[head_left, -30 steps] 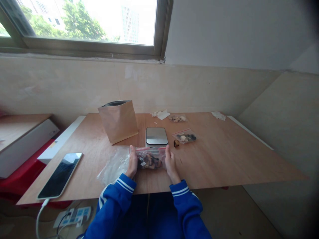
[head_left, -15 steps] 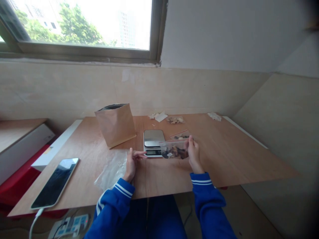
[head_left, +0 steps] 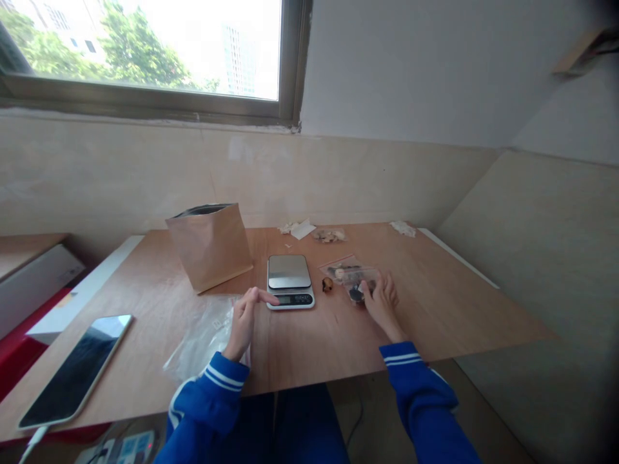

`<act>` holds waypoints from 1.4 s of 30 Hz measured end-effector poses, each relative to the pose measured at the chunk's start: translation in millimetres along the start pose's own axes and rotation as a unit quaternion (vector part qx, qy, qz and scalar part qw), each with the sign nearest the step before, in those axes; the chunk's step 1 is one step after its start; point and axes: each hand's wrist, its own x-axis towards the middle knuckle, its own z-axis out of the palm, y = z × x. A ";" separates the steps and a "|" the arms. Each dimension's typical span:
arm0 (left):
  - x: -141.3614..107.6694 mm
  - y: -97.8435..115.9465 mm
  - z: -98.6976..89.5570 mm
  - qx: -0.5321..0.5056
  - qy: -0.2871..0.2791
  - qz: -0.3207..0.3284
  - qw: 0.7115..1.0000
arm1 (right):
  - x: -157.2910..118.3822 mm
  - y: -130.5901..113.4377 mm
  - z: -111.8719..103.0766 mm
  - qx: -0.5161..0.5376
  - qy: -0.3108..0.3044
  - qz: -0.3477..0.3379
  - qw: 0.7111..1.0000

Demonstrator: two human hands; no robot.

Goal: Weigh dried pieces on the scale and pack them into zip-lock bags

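My right hand (head_left: 382,306) grips the near edge of a zip bag of dark dried pieces (head_left: 358,280), which lies on the table over a second, flatter zip bag (head_left: 336,265). My left hand (head_left: 244,322) is open and empty, its fingertips just short of the front of a flat steel kitchen scale (head_left: 289,280). A single brown dried piece (head_left: 327,284) sits between the scale and the bags. Under my left wrist lies a crumpled transparent plastic bag (head_left: 203,338).
A kraft paper bag (head_left: 209,246) stands left of the scale on the plywood table (head_left: 425,303). At the back lie a small bag of pale pieces (head_left: 329,236) and white paper scraps (head_left: 297,228). A smartphone (head_left: 75,370) lies at the front left.
My left hand has let go of the bag and moved beside the scale. My right hand has carried the bag rightward and lowered it onto the other bag.
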 end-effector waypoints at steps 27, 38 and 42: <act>-12.2 -24.5 -76.0 0.459 -0.029 -0.027 0.887 | 0.4 -100.0 28.7 0.194 -0.081 -0.225 0.951; 95.0 54.0 -74.9 0.340 0.388 0.158 0.842 | -19.2 -160.2 32.7 0.180 -0.092 -0.266 0.943; 127.7 46.1 -84.5 0.366 0.385 0.097 0.842 | -55.2 -141.3 16.3 0.187 -0.075 -0.234 0.951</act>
